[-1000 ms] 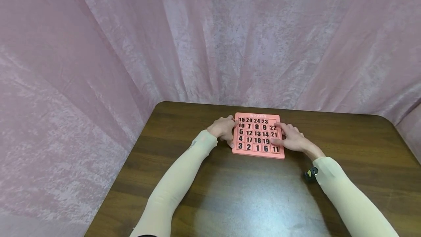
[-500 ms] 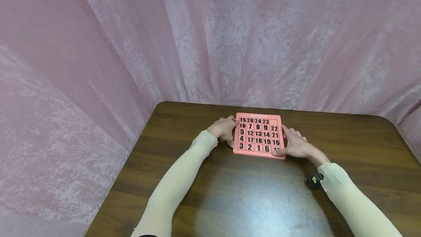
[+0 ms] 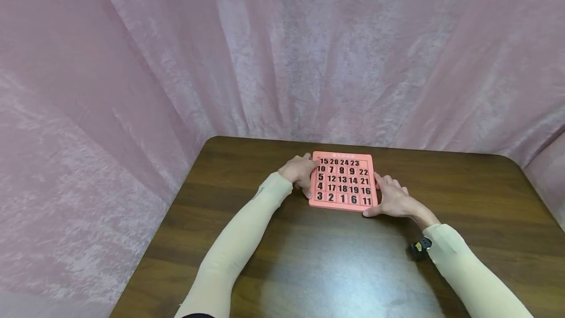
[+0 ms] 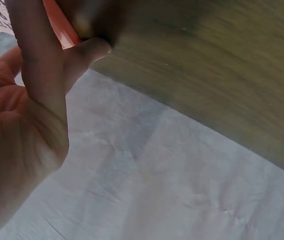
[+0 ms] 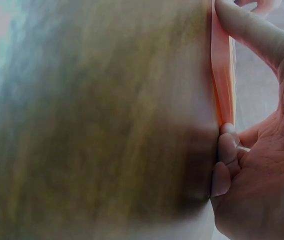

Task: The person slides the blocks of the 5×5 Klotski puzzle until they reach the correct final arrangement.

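Note:
A pink number slide puzzle (image 3: 336, 206) lies near the far edge of the table, its numbered tiles facing up. The vacant cell is at its upper right, right of the 23. My left hand (image 3: 299, 172) grips the left side, one fingertip beside the 15 and the thumb lower along the edge. At the lower right corner my right hand (image 3: 395, 200) holds the puzzle, thumb at the front edge and fingers along the right side. The right wrist view shows the puzzle's pink side wall (image 5: 223, 75) between thumb and fingers. Only a corner shows in the left wrist view.
The brown wooden table (image 3: 353, 269) spreads in front and to both sides. A pink curtain (image 3: 309, 53) hangs close behind its far edge and down the left. A small dark device (image 3: 420, 248) sits at the right wrist.
My right hand has drawn back from over the tiles to the lower right corner, uncovering the 16 and 11. The top tile row has shifted slightly right. The left hand stays at the left edge.

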Motion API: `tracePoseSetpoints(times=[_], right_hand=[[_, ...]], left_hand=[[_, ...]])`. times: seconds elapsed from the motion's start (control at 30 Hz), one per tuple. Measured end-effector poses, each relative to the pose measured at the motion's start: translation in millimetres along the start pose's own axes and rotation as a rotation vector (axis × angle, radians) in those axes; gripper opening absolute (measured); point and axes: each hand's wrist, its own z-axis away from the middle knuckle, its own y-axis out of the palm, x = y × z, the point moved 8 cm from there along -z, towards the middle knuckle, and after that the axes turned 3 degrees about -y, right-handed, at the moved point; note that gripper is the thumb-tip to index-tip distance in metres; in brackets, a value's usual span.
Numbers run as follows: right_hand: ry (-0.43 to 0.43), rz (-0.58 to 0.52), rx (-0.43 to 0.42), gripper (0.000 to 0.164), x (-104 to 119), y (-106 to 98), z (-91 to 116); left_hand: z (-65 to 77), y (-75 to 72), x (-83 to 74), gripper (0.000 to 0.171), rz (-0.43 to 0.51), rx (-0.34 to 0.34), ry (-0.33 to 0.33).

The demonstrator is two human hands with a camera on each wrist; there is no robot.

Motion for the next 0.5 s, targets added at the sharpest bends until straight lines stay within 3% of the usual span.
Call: tracePoseSetpoints(times=[0.3,0.5], right_hand=[[0.014,0.000,0.021,0.141,8,3,-1],[0.010,-0.004,0.023,0.140,13,4,-3]], left_hand=[[2.0,-2.5,-11.6,0.116,-0.144,0.029,-0.053],[1.8,-1.8,-6.8,0.111,-0.175,0.019,-0.061]])
